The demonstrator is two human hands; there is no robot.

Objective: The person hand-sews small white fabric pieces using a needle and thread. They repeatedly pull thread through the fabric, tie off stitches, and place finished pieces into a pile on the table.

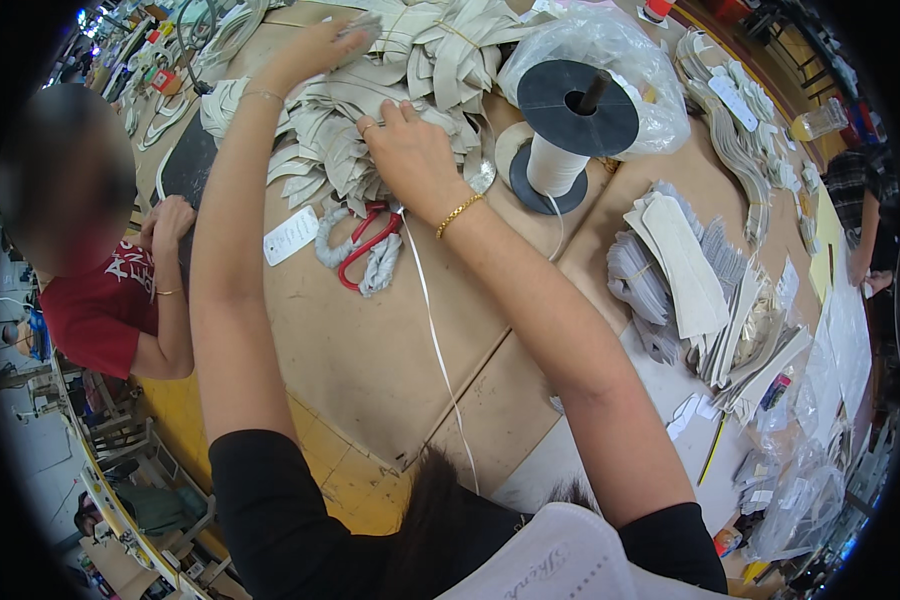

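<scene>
My left hand [322, 48] reaches to the far side of the table, its fingers closed around a small grey bundle [366, 32], blurred at the edges. My right hand [415, 158] lies palm down with fingers apart on a heap of pale grey cut fabric pieces [335, 135]. More of these pieces, some tied in bundles [455, 55], are piled beyond it. Just below the heap rest scissors with red handles [370, 246], grey cloth wrapped around their loops. A white tag [291, 236] lies left of them.
Right of my hand stands a black-flanged spool [555, 165], its white tape [432, 330] running along the table. Behind it sits a clear plastic bag [610, 50]. Grey fabric bundles [675, 265] lie at right. A person in a red shirt [105, 310] is at the left.
</scene>
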